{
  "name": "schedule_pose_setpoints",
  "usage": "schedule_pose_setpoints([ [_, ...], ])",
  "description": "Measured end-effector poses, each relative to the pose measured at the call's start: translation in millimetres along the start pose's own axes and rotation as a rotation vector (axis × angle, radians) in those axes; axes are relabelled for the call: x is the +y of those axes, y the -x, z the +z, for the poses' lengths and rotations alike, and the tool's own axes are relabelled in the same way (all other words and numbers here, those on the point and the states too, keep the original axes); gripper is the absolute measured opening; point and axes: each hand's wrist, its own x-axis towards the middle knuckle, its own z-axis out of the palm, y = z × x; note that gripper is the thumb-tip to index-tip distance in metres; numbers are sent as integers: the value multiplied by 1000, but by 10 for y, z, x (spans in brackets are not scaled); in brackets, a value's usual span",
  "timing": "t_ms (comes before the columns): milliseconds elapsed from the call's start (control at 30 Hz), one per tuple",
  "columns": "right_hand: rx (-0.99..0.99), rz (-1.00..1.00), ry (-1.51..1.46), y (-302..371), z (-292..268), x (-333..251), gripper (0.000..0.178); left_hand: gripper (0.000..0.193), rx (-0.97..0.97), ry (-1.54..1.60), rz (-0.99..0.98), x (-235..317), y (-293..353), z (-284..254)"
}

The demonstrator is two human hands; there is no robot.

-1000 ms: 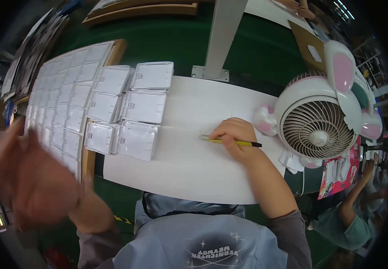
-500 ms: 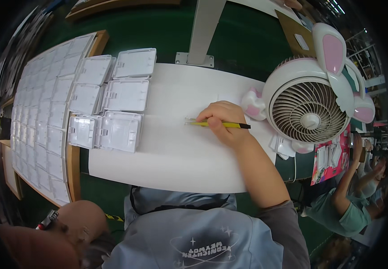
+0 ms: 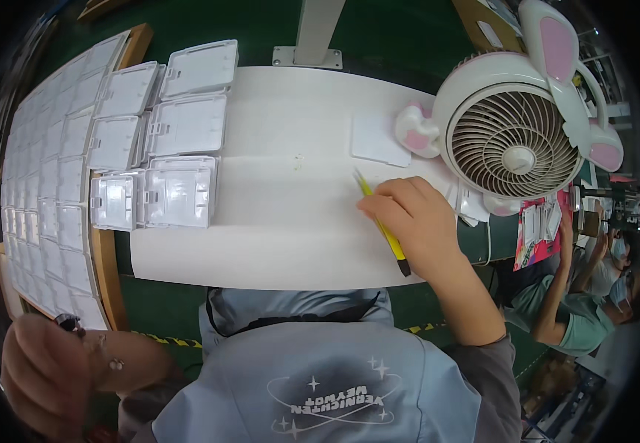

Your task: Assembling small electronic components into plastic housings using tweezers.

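Note:
On the right side of the white tabletop (image 3: 275,244), my right hand (image 3: 416,218) grips yellow tweezers (image 3: 383,229) with a black end. Their tips point away from me, toward a thin white flat piece (image 3: 380,140) lying beyond the hand. Some tiny pale bits (image 3: 299,161) lie at mid-table. My left hand (image 3: 46,376) is raised at the lower left edge, off the table. It is blurred, and its fingers cannot be made out.
White plastic cases (image 3: 187,125) stand in stacks at the table's left. Beyond them, a wood-edged board (image 3: 113,277) holds rows of similar cases. A white rabbit-eared fan (image 3: 515,148) stands at the right. A metal post (image 3: 320,33) rises behind; a co-worker in a green shirt (image 3: 582,325) sits at far right.
My right hand has moved right and nearer to me, and the tweezers have turned from sideways to pointing away. The white flat piece now shows plainly. My left hand has shifted. The whole view has moved.

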Motion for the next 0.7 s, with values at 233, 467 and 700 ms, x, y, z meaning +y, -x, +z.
schedule_pose_setpoints([
  [233,-18,154,109,210,142,-39,36,10,-220,165,-443,-41,282,-67],
  [467,171,-363,-585,-649,-365,-1308,30,23,-71,-122,-422,-368,465,510],
  [700,-213,-339,-969,-861,-675,-1304,31,30,-97,-342,-392,-646,399,279],
])
